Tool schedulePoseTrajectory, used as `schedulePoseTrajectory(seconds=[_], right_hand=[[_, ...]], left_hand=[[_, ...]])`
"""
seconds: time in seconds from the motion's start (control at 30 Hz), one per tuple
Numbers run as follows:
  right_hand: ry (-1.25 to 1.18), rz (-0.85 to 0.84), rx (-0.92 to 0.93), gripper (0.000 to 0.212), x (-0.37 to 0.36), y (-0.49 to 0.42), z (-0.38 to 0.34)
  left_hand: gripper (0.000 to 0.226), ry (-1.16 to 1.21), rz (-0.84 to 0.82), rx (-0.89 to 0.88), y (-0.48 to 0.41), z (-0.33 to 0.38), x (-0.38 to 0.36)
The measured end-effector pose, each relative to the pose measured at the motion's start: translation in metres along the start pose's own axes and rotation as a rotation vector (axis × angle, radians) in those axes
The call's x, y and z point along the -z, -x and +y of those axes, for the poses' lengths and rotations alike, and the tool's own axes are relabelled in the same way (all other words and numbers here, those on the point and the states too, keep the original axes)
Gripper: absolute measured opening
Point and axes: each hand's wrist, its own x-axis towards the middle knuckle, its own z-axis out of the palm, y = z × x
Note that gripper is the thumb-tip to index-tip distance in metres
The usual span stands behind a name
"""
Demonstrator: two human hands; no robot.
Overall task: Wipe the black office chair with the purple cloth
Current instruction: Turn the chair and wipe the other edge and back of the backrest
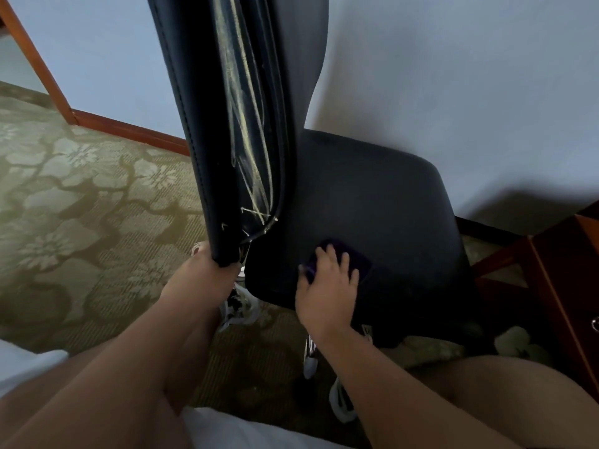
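Observation:
The black office chair [382, 202] fills the middle of the head view, its seat facing me and its worn, cracked backrest rising at the left. My left hand [207, 270] grips the lower end of the backrest from below. My right hand [327, 286] lies spread on the purple cloth [359, 259], pressing it flat against the near left part of the seat. Only the cloth's far edge and right corner show past my fingers.
A pale wall stands close behind the chair. A dark wooden cabinet [564, 286] with a drawer handle sits at the right. Patterned green carpet [81, 196] covers the floor at the left, with a wooden baseboard [129, 129] along the wall. White fabric lies at the bottom edge.

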Motion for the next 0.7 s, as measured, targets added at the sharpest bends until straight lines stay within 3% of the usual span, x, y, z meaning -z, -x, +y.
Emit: schedulePoseTrajectory(seconds=[0.2,0.37,0.5,0.7], right_hand=[[0.013,-0.274,0.438,0.058,-0.009,-0.028,-0.041],[-0.034,-0.334,0.610,0.055,0.005,-0.035,-0.011],[-0.077,-0.280,0.537,0.054,0.023,-0.026,0.036],[-0.035,-0.236,0.264,0.055,0.063,-0.021,0.130]], left_hand=[[0.041,-0.005,0.035,-0.009,-0.001,-0.001,0.001],[0.038,0.028,0.061,0.052,0.005,0.001,-0.002],[0.043,0.061,0.130,0.087,0.011,0.004,-0.002],[0.050,0.044,0.162,0.129,0.017,0.009,-0.003]])
